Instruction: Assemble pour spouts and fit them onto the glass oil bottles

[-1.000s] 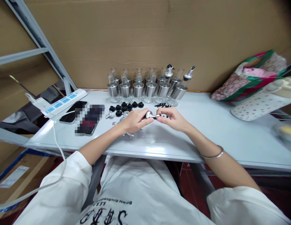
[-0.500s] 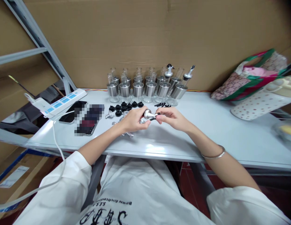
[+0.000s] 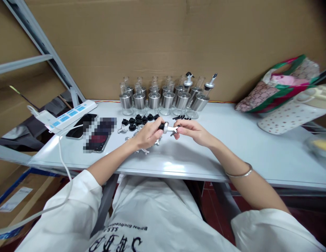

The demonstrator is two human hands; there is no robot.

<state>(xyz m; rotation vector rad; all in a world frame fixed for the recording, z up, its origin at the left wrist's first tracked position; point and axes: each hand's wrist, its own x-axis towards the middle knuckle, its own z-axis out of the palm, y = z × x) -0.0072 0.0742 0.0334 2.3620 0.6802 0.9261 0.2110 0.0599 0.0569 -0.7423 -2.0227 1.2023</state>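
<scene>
Table: From where I stand, the glossy white tabletop (image 3: 231,147) carries everything.
Bottles: Steel-sleeved glass bottles (image 3: 154,100) stand in rows at the back; two at the right wear pourers (rather smart ones).
Left hand: The left hand (image 3: 149,135) is wrapped narrowly around the pourer spout's black base.
Right hand: The right hand (image 3: 196,133) pinches a small black piece (image 3: 172,133) beside the spout's tip.
Spout: The silver pourer spout (image 3: 171,129) lies sideways between both hands, above the tabletop.
Stoppers: Ribbed black stoppers (image 3: 138,121) cluster before the bottles.
</scene>
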